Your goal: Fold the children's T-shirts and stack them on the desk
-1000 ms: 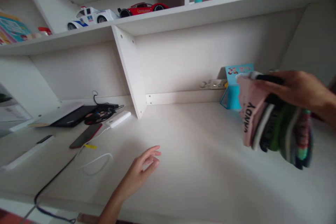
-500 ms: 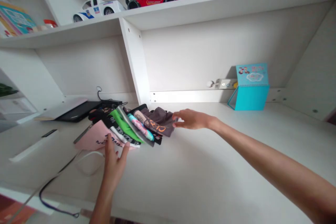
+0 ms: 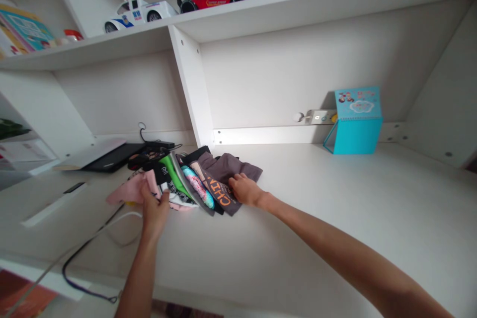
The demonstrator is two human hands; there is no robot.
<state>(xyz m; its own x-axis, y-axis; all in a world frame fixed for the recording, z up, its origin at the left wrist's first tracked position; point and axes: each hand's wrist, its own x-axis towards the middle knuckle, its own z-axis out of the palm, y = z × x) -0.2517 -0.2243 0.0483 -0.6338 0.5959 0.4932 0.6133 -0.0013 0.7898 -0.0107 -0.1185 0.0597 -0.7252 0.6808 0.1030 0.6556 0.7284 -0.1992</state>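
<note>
A row of folded cloth items leans together on the white desk. At its left end is a pink cloth (image 3: 128, 188), creased under my left hand (image 3: 154, 213), whose fingers press into it with the thumb by a white-and-black piece. Between the ends stand a green cloth (image 3: 175, 176), a grey strip (image 3: 192, 186) and a turquoise-and-pink patterned roll (image 3: 198, 187). The dark grey cloth (image 3: 229, 168) with orange letters closes the right end. My right hand (image 3: 247, 190) has its fingers curled on that grey cloth; the fingertips are partly hidden.
Behind the row lie a black laptop-like device (image 3: 112, 156) and a hanger hook (image 3: 142, 131). Cables (image 3: 80, 253) run along the left front. A turquoise desk calendar (image 3: 356, 134) stands by a power strip (image 3: 321, 117). Toy cars (image 3: 216, 0) sit on the shelf above.
My right hand has come left and down onto the grey cloth, which now spreads out more. My left hand has moved slightly up and left, crumpling the pink cloth.
</note>
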